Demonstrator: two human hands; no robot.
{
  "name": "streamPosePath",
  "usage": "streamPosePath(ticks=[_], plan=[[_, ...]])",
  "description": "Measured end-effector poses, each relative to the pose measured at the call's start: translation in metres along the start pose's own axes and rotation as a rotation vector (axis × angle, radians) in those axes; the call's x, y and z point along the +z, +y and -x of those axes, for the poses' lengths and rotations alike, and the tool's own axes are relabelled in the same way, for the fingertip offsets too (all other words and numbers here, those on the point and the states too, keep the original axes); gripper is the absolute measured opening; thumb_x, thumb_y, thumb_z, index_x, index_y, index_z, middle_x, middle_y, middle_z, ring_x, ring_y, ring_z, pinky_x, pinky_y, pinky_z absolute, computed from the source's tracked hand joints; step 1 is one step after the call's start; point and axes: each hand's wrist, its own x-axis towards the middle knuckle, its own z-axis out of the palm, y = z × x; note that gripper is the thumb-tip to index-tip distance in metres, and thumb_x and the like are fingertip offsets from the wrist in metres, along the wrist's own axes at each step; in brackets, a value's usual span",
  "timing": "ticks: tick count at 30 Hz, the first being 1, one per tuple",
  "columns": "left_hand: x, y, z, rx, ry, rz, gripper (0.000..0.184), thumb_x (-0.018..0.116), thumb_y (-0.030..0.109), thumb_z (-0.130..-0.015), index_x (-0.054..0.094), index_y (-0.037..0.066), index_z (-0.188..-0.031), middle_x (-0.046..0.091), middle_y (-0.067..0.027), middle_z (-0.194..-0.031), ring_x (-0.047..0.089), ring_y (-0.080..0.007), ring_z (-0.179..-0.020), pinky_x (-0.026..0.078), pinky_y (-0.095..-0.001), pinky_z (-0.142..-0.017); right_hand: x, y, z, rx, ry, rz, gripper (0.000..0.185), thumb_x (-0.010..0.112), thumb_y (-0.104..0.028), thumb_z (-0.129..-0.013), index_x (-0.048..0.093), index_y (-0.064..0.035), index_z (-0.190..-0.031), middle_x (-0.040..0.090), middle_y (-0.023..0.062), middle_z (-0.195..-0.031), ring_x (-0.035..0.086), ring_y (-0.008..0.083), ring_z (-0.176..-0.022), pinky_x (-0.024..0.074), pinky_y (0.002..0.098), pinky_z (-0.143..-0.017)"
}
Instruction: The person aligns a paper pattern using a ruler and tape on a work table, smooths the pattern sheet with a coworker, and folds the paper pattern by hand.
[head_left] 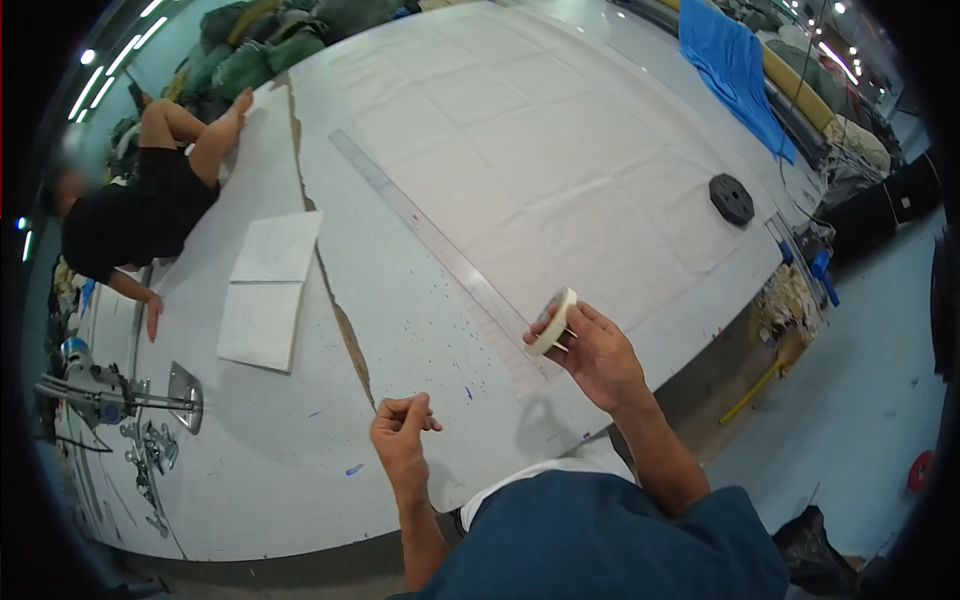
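Plainly, a tape roll point(557, 325) is grasped by the right hand point(603, 366) — whether the curled left hand point(401, 443) is occupied cannot be told.

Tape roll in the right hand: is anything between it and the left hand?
Nothing visible: open space separates the left hand from the tape roll in the right hand. The ruler lies flat on the table.

a pale table point(290, 480) bears a thin creased sheet point(560, 150); a clear ruler point(420, 220) lies along the sheet's left edge; a dark many-sided block point(731, 199) sits toward its right corner; white panels point(268, 290) and metal pieces point(150, 457) lie farther left.
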Motion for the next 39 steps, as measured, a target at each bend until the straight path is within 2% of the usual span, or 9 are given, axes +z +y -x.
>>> streamPosePath(ticks=[5,9,13,14,21,24,27,35,39], plan=[[-0.005,0.007,0.009,0.054,-0.107,0.125,0.044,0.051,0.022,-0.11,0.048,0.008,-0.069,0.047,0.0015,-0.054,0.043,-0.0085,-0.047,0.048,-0.0286,-0.054,0.018,0.019,-0.003,0.129,-0.072,-0.097,0.04,0.044,-0.033,-0.111,0.059,0.0011,-0.125,0.066,0.0172,-0.115,0.067,0.0328,-0.114,0.0538,0.0448,-0.103],[0.017,0.015,0.019,0.038,-0.162,-0.07,0.038,0.036,0.023,-0.114,0.05,0.005,-0.084,0.056,-0.0057,-0.078,0.049,-0.0101,-0.065,0.051,-0.029,-0.063,0.033,0.024,0.004,0.198,-0.109,-0.075,0.042,0.041,-0.033,-0.112,0.059,0.0017,-0.126,0.068,0.0191,-0.115,0.066,0.0334,-0.116,0.0537,0.0459,-0.103],[0.046,0.028,0.035,0.346,-0.234,-0.274,0.023,0.052,0.017,-0.108,0.055,0.0,-0.123,0.062,-0.0158,-0.122,0.06,-0.0253,-0.117,0.046,-0.0414,-0.106,0.037,0.028,0.01,0.213,-0.118,-0.027,0.04,0.045,-0.031,-0.111,0.062,0.0023,-0.123,0.07,0.0161,-0.11,0.068,0.027,-0.109,0.0534,0.0422,-0.099],[0.038,0.029,0.036,0.2,-0.402,-0.138,0.029,0.06,0.016,-0.103,0.057,0.001,-0.128,0.059,-0.0174,-0.135,0.053,-0.0303,-0.133,0.037,-0.0447,-0.114,0.037,0.031,0.011,0.201,-0.117,-0.007,0.038,0.046,-0.03,-0.111,0.063,0.0026,-0.121,0.07,0.0142,-0.109,0.067,0.0238,-0.106,0.0533,0.0401,-0.096],[0.049,0.037,0.047,0.304,-0.277,-0.34,0.022,0.073,0.017,-0.096,0.065,0.001,-0.109,0.068,-0.0129,-0.118,0.063,-0.0228,-0.113,0.039,-0.0447,-0.112,0.03,0.033,0.016,0.137,-0.262,0.43,0.033,0.052,-0.027,-0.109,0.067,0.0009,-0.119,0.071,0.0089,-0.106,0.063,0.0161,-0.093,0.0487,0.031,-0.08],[0.049,0.033,0.045,0.41,-0.253,-0.522,0.019,0.076,0.017,-0.093,0.067,0.002,-0.102,0.071,-0.008,-0.097,0.066,-0.0195,-0.093,0.039,-0.0477,-0.111,0.039,0.031,0.024,-0.323,0.012,1.074,0.026,0.065,-0.02,-0.101,0.067,0.0,-0.118,0.07,0.0115,-0.105,0.064,0.0209,-0.095,0.0503,0.0338,-0.08],[0.053,0.032,0.044,0.555,-0.231,-0.658,0.016,0.076,0.016,-0.093,0.067,0.005,-0.101,0.07,-0.0046,-0.09,0.066,-0.0194,-0.078,0.038,-0.051,-0.11,0.03,0.026,0.024,-0.65,-0.16,1.147,0.029,0.076,-0.012,-0.09,0.067,-0.0006,-0.116,0.068,0.0135,-0.105,0.064,0.0275,-0.096,0.052,0.0375,-0.081],[0.064,0.017,0.039,0.677,-0.256,-0.729,0.024,0.086,0.018,-0.083,0.069,0.006,-0.096,0.07,-0.0037,-0.085,0.067,-0.0193,-0.071,0.041,-0.0493,-0.108,0.009,0.019,0.022,-0.845,-0.141,1.386,0.019,0.076,0.002,-0.082,0.07,-0.0009,-0.1,0.07,0.0134,-0.096,0.065,0.0335,-0.086,0.0516,0.0425,-0.076],[0.069,0.015,0.038,0.719,-0.265,-0.69,0.022,0.084,0.022,-0.085,0.07,0.008,-0.093,0.071,-0.0062,-0.095,0.068,-0.0229,-0.092,0.04,-0.0492,-0.109,0.008,0.019,0.02,-0.967,-0.169,1.486,0.007,0.073,-0.002,-0.083,0.067,-0.0039,-0.088,0.068,0.012,-0.089,0.064,0.0323,-0.082,0.0494,0.0422,-0.071]])
